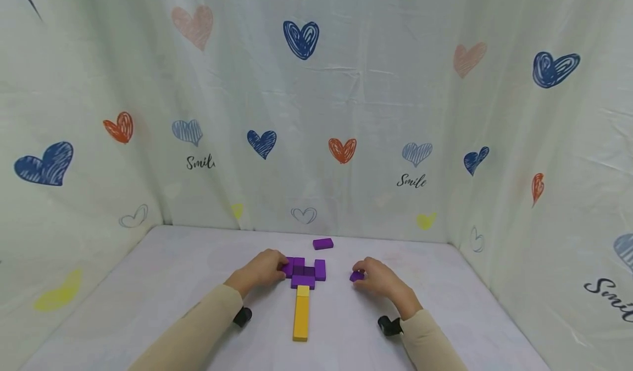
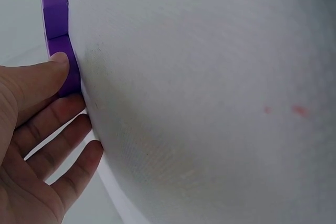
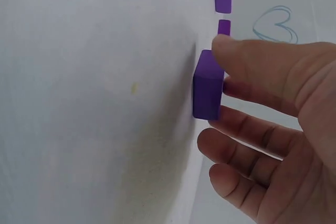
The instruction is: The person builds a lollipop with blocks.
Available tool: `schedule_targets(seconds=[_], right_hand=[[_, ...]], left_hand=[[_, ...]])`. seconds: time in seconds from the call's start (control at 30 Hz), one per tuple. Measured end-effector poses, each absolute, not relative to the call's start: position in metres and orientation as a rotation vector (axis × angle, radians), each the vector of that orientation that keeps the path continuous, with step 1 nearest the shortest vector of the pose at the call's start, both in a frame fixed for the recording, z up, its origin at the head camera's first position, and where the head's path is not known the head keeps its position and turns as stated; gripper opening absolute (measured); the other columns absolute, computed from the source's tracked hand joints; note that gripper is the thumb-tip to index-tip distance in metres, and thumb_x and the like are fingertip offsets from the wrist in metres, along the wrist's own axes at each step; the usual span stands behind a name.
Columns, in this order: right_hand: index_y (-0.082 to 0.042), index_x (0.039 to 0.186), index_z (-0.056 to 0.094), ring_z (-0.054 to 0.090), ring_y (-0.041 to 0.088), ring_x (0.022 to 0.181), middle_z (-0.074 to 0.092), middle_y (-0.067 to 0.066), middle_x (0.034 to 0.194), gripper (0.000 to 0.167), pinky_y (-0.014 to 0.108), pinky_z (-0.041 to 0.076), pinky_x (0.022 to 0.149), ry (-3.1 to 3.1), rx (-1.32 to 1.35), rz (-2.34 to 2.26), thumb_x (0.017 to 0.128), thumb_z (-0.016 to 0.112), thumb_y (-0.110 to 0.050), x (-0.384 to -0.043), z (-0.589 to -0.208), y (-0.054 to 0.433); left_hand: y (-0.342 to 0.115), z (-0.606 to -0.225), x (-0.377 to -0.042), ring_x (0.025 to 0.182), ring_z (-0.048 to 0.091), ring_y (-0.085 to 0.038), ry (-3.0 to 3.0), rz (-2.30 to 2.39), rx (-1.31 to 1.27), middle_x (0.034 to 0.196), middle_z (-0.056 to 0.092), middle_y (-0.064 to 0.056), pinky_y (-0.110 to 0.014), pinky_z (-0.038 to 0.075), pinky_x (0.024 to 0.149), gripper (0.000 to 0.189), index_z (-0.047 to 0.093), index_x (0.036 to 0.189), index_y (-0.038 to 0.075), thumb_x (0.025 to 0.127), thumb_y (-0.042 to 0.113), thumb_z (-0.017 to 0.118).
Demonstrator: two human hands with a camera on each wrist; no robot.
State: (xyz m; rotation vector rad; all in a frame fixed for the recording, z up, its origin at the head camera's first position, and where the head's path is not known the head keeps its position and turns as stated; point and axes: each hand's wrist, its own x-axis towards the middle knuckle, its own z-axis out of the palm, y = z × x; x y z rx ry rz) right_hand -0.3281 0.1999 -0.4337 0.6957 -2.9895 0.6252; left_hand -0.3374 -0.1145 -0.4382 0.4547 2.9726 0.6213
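Your left hand (image 1: pixel 259 270) rests its thumb and fingers (image 2: pixel 50 72), nearly straight, against the left end of the purple block cluster (image 1: pixel 304 271) at mid-tabletop (image 1: pixel 163 283). Your right hand (image 1: pixel 378 279) pinches a small purple block (image 1: pixel 356 276), well right of the cluster. A yellow bar (image 1: pixel 301 313) adjoins the cluster's near side; a loose purple block (image 1: pixel 323 243) lies beyond. The cloth backdrop (image 1: pixel 386 112), heart-printed, reads "Smile".

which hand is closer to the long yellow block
Left. The left hand rests at the purple cluster that caps the yellow block, just up-left of it. The right hand pinches a loose purple block farther to its right.
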Motion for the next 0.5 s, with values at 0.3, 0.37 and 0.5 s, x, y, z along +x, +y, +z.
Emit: schedule_targets(seconds=[0.3, 0.37, 0.5], right_hand=[[-0.005, 0.106, 0.069, 0.059, 0.022, 0.089, 0.064, 0.004, 0.095, 0.023, 0.045, 0.050, 0.084, -2.970, 0.748, 0.628, 0.084, 0.071, -0.009, -0.3313, -0.4387, 0.2000], [-0.004, 0.108, 0.068, 0.058, 0.022, 0.089, 0.064, 0.004, 0.096, 0.023, 0.045, 0.050, 0.085, -2.967, 0.757, 0.635, 0.085, 0.070, -0.009, -0.3320, -0.4385, 0.1985], [-0.001, 0.110, 0.067, 0.058, 0.020, 0.086, 0.064, 0.005, 0.095, 0.026, 0.044, 0.050, 0.084, -2.965, 0.755, 0.633, 0.085, 0.071, -0.009, -0.3343, -0.4375, 0.1951]], left_hand=[[-0.1140, -0.4406, -0.3368, 0.103, 0.059, -0.023, 2.979, 0.616, 0.473, 0.111, 0.065, -0.010, -0.043, 0.048, 0.096, 0.038, 0.066, 0.118, 0.003, 0.084, 0.017, 0.074], [-0.1139, -0.4400, -0.3368, 0.104, 0.059, -0.024, 2.979, 0.615, 0.471, 0.112, 0.065, -0.010, -0.043, 0.047, 0.096, 0.038, 0.066, 0.118, 0.003, 0.085, 0.017, 0.074], [-0.1138, -0.4385, -0.3369, 0.102, 0.059, -0.023, 2.978, 0.611, 0.462, 0.111, 0.065, -0.010, -0.043, 0.048, 0.096, 0.038, 0.066, 0.118, 0.003, 0.084, 0.017, 0.074]])
